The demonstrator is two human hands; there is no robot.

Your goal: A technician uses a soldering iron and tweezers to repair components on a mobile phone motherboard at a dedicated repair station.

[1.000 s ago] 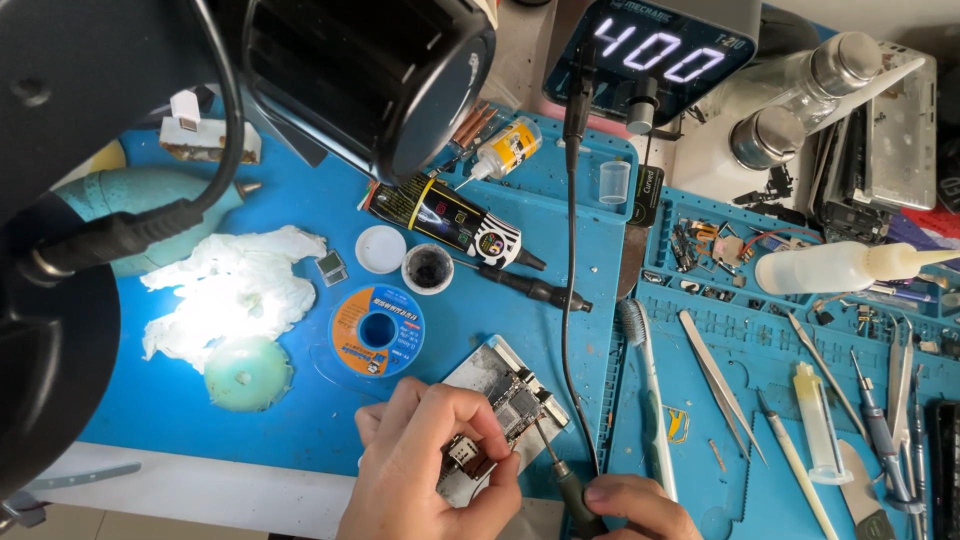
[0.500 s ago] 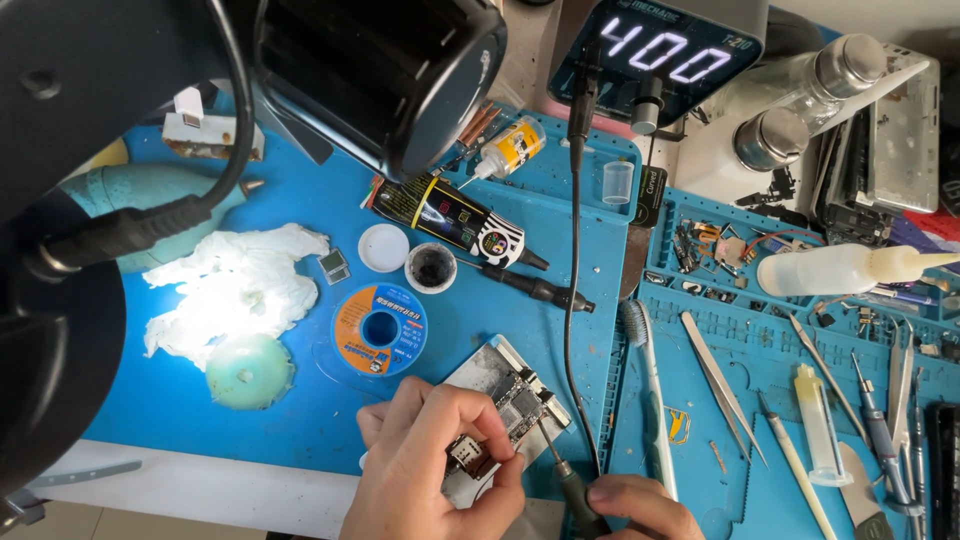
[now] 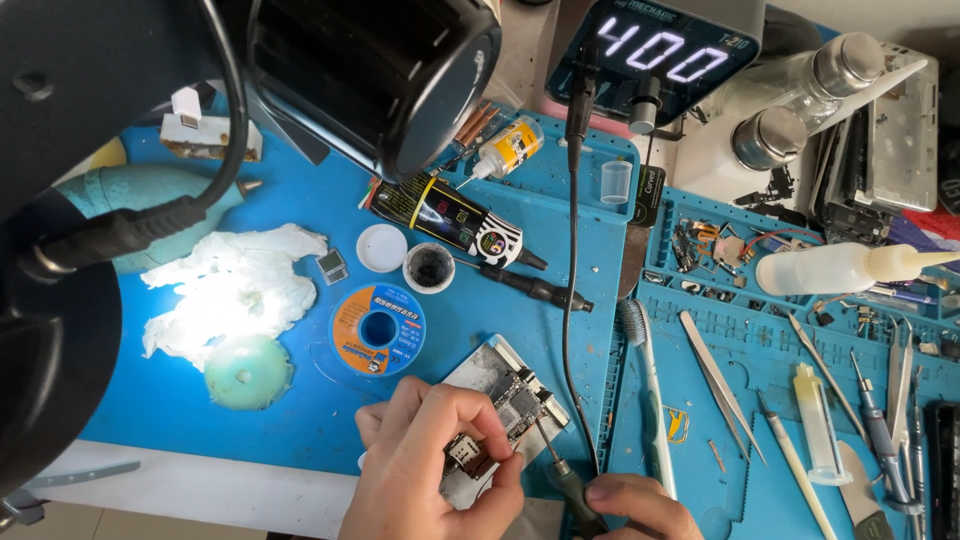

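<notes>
My left hand [image 3: 430, 465] grips a small circuit board [image 3: 505, 395] near the front edge of the blue work mat [image 3: 300, 400], with fingers and thumb pinching the board's near end. My right hand [image 3: 640, 505] holds a soldering iron handle [image 3: 570, 490] at the bottom edge. The iron's thin tip [image 3: 540, 430] rests on the board. A black cable [image 3: 570, 280] runs from the iron up to the soldering station [image 3: 660, 50] with a lit display.
A solder wire spool [image 3: 378, 330], a white cap [image 3: 381, 247] and a small dark flux pot [image 3: 429, 267] lie behind the board. White crumpled tissue [image 3: 225, 290] is at left. Tweezers [image 3: 720, 380], a brush [image 3: 645, 390] and tools lie right. A black microscope head [image 3: 370, 70] overhangs.
My left hand has shifted slightly on the board. The iron tip stays on it. Nothing else moved.
</notes>
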